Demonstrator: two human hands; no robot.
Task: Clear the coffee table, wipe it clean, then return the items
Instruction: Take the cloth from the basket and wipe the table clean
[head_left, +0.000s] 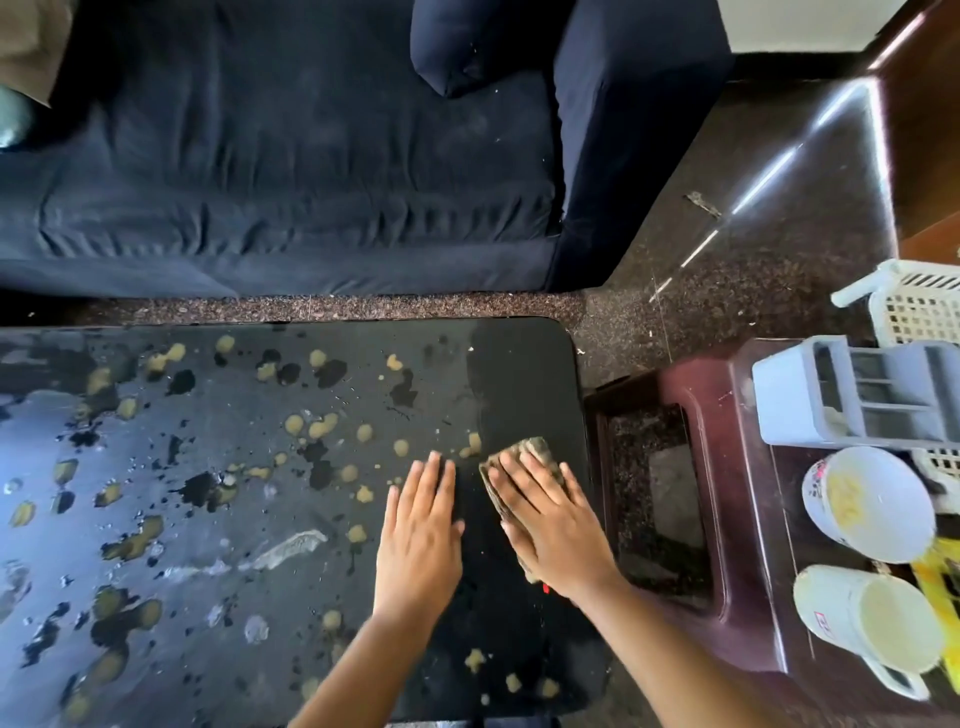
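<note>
Coffee table with a glossy black top fills the lower left, spattered with yellowish blobs except for a cleaner strip near its right edge. Right hand presses flat, fingers spread, on a folded brownish cloth there. Left hand lies flat and empty just beside it. Two white cups, one perhaps smeared yellow inside, sit on a maroon stool to the right.

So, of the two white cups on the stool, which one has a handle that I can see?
The nearer cup, lower in view: its handle sticks out at bottom right. The farther cup shows no handle.
</note>
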